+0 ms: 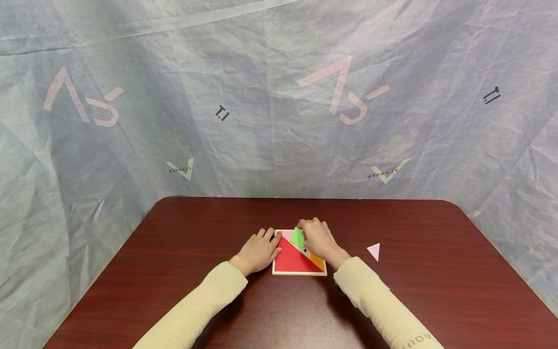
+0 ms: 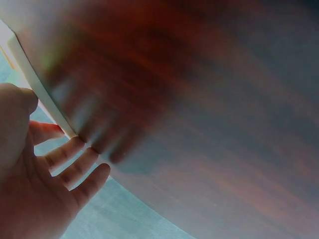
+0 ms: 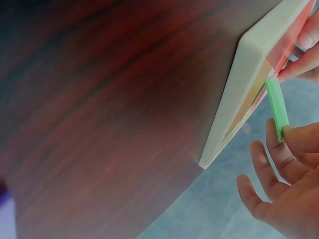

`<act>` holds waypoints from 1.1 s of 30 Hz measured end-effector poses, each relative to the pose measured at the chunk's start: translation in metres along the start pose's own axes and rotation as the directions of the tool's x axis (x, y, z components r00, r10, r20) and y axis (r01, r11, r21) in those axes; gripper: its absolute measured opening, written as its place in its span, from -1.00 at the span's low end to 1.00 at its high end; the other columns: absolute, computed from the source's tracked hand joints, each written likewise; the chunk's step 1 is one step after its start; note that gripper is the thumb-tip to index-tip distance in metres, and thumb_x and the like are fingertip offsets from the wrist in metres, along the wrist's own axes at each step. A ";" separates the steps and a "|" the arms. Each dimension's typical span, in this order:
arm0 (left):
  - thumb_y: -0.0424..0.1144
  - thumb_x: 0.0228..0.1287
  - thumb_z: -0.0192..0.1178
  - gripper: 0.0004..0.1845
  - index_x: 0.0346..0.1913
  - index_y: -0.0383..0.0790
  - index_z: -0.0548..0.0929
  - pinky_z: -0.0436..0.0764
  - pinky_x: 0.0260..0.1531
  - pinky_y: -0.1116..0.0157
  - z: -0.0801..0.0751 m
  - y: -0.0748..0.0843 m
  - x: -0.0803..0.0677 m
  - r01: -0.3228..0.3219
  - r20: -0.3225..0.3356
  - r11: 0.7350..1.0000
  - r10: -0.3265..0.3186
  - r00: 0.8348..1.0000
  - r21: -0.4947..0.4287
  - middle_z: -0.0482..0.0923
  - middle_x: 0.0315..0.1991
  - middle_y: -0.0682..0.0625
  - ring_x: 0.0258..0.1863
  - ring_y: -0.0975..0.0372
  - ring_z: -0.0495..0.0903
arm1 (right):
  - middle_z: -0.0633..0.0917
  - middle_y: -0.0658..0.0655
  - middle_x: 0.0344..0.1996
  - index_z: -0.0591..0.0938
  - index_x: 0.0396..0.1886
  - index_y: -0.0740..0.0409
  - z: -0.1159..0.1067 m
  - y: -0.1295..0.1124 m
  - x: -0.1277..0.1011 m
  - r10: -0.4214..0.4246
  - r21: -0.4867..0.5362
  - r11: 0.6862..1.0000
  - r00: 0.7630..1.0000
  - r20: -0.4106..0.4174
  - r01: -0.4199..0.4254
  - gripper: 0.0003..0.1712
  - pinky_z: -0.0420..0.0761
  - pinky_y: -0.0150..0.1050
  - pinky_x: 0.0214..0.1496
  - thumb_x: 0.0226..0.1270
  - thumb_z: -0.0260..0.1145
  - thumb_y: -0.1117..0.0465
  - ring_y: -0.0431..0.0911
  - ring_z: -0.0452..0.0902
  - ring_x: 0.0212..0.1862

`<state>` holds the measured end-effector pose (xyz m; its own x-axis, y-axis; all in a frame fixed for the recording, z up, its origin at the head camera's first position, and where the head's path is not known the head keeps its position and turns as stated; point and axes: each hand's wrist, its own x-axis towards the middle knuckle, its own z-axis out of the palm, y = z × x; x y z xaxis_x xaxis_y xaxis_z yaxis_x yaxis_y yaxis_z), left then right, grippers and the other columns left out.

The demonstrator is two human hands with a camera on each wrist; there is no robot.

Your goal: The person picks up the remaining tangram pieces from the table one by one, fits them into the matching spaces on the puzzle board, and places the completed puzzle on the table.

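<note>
The thin piece [image 1: 297, 238] is green, the large triangle [image 1: 291, 259] red, the small triangle [image 1: 375, 251] pink, the tray [image 1: 300, 274] white. Dark grain streaks the red-brown bench [image 1: 209, 220]; pink print marks the grey cloth [image 1: 279, 131].

Left fingers [image 2: 78, 170] apart, right fingers [image 3: 265, 172] bent

Covered, cropped, blurred: around the board [image 1: 301, 274]

The right grip [image 1: 320, 238] covers the board's far right corner and part of the green piece [image 1: 297, 237]. The left grip [image 1: 258, 249] hides some of the pink piece [image 1: 286, 234] in the far left corner. Near the board's middle, a dark mark [image 1: 305, 250] is too small to tell. Right of the board, the right sleeve [image 1: 366, 288] hides most of a pale thing [image 1: 387, 287]. Nearer than the board, the left sleeve [image 1: 200, 303] and tabletop [image 1: 279, 315] run off the head view. The left wrist view crops the board; a dark patch [image 2: 127, 94] beside it is blurred. In the right wrist view, a purple-and-white thing [image 3: 7, 216] well apart from the board is blurred and cut off.
</note>
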<state>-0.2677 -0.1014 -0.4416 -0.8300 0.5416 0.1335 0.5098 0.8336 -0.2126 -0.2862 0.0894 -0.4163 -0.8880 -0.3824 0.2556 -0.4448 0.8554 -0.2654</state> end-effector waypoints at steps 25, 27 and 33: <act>0.03 0.38 -0.13 -0.51 0.25 -0.14 0.39 0.49 -0.14 0.18 -0.001 -0.001 0.001 -0.003 0.010 1.000 0.003 1.000 0.014 0.35 0.08 -0.11 -0.03 0.06 0.39 | 0.67 -0.02 -0.54 0.59 -0.19 0.10 0.003 -0.003 0.002 -0.016 -0.091 0.996 1.000 -0.018 0.015 -0.68 0.41 -0.06 -0.14 -0.02 0.30 0.38 0.00 0.49 -0.20; 0.03 0.38 -0.13 -0.51 0.25 -0.14 0.39 0.49 -0.14 0.17 -0.001 -0.001 0.001 -0.003 0.009 1.000 0.003 1.000 0.014 0.35 0.07 -0.11 -0.03 0.06 0.39 | 0.66 -0.03 -0.56 0.59 -0.20 0.10 0.003 -0.003 0.002 -0.024 -0.102 0.995 1.000 -0.017 0.022 -0.68 0.40 -0.07 -0.16 -0.03 0.32 0.38 0.00 0.49 -0.21; 0.03 0.38 -0.13 -0.51 0.25 -0.14 0.38 0.49 -0.12 0.17 -0.001 0.000 0.001 -0.001 0.013 1.000 0.000 1.000 0.014 0.35 0.09 -0.11 -0.01 0.06 0.39 | 0.70 0.00 -0.40 0.60 -0.18 0.10 0.004 -0.002 0.000 -0.040 -0.131 0.991 0.999 -0.013 0.038 -0.69 0.41 -0.05 -0.16 0.00 0.31 0.36 0.01 0.49 -0.19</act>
<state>-0.2684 -0.1013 -0.4408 -0.8326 0.5405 0.1210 0.5070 0.8317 -0.2265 -0.2854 0.0862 -0.4192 -0.8680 -0.4115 0.2779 -0.4587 0.8788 -0.1313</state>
